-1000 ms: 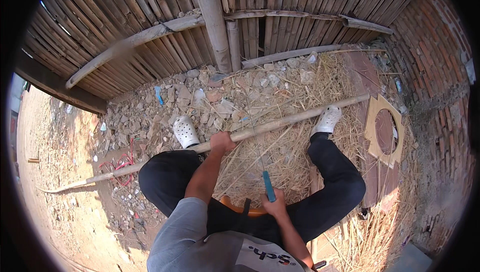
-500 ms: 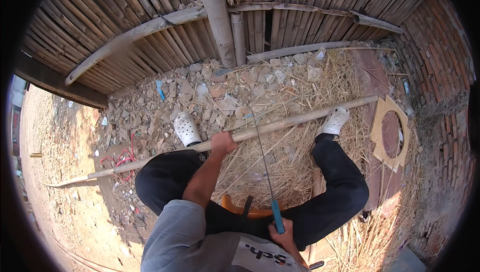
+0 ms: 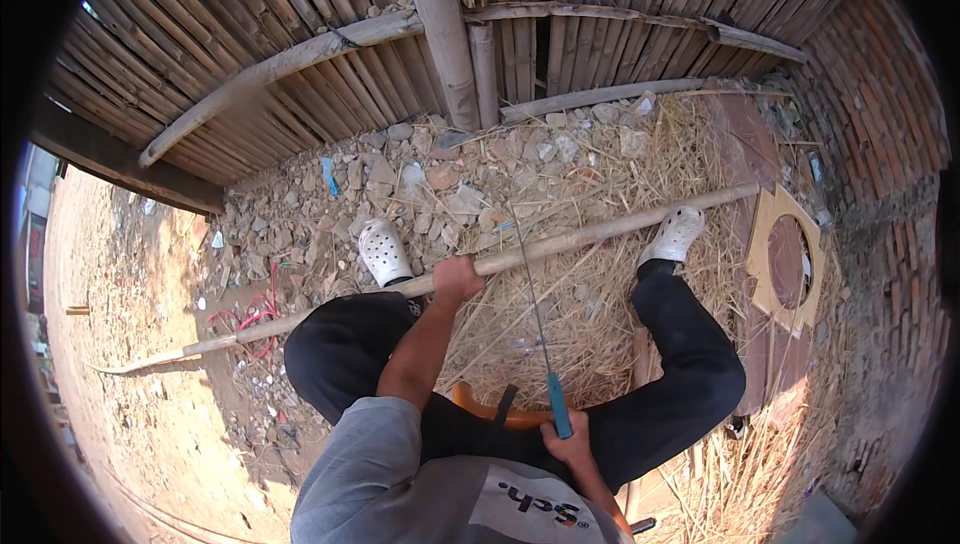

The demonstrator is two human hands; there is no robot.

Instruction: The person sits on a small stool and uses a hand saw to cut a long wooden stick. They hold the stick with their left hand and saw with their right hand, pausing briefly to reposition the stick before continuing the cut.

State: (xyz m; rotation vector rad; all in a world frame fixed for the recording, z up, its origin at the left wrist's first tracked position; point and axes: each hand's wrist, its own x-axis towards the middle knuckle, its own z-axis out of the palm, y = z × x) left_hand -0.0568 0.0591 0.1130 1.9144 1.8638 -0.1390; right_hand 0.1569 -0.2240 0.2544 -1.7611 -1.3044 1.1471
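A long pale wooden pole point(image 3: 600, 234) lies slantwise in front of me, passing over my left knee and reaching near my right shoe. Closed around it, left of the middle, is my left hand point(image 3: 458, 279). My right hand point(image 3: 570, 434), low between my thighs, grips the blue handle of a handsaw point(image 3: 557, 399). Its thin blade, seen nearly edge-on, runs forward across the pole, a short way right of my left hand. Whether the teeth have cut into the wood cannot be made out.
Rubble point(image 3: 400, 184) and straw point(image 3: 590, 304) cover the ground. Ahead stands a bamboo slat wall point(image 3: 300, 74), with a brick wall point(image 3: 880, 194) on the right. A board with a round hole point(image 3: 760, 254) lies near the pole's right end. Red cord point(image 3: 262, 314) lies under its left part.
My right hand has pushed the saw forward, bringing its handle closer to the pole. My left hand keeps its grip on the pole. The whole view has shifted slightly.
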